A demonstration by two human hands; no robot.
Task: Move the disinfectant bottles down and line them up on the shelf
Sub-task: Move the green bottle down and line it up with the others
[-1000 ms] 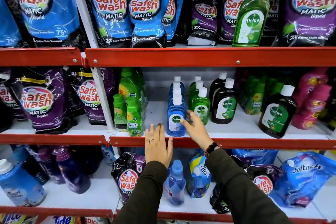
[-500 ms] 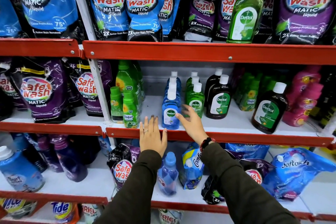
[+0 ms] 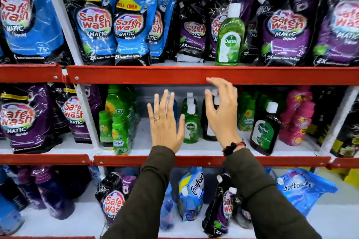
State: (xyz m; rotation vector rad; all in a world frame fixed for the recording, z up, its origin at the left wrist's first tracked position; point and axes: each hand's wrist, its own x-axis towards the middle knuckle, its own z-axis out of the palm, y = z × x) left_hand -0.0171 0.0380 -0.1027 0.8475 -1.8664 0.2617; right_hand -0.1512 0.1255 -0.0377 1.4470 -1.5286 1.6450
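Note:
A tall green Dettol bottle (image 3: 229, 37) with a white cap stands on the top shelf among dark pouches. On the middle shelf (image 3: 211, 160) Dettol bottles stand in rows: a green row (image 3: 191, 120), a blue row mostly hidden behind my left hand, a dark row hidden behind my right hand. A dark brown Dettol bottle (image 3: 264, 130) stands apart to the right. My left hand (image 3: 166, 122) is raised flat, fingers spread, holding nothing. My right hand (image 3: 223, 110) is lifted with fingers loosely curled and apart, its fingertips at the top shelf's red edge, below the tall green bottle.
Blue and purple Safe Wash pouches (image 3: 93, 25) crowd the top shelf. Green Comfort bottles (image 3: 118, 122) stand left of the Dettol rows, pink bottles (image 3: 297, 116) to the right. A white upright post (image 3: 85, 110) divides the bays. The lower shelf holds Comfort (image 3: 191, 190) and Softouch (image 3: 303, 190) pouches.
Both hands have risen from the middle shelf's front edge. My right hand left the blue and green bottles and now reaches up to the top shelf's edge. The view has moved closer.

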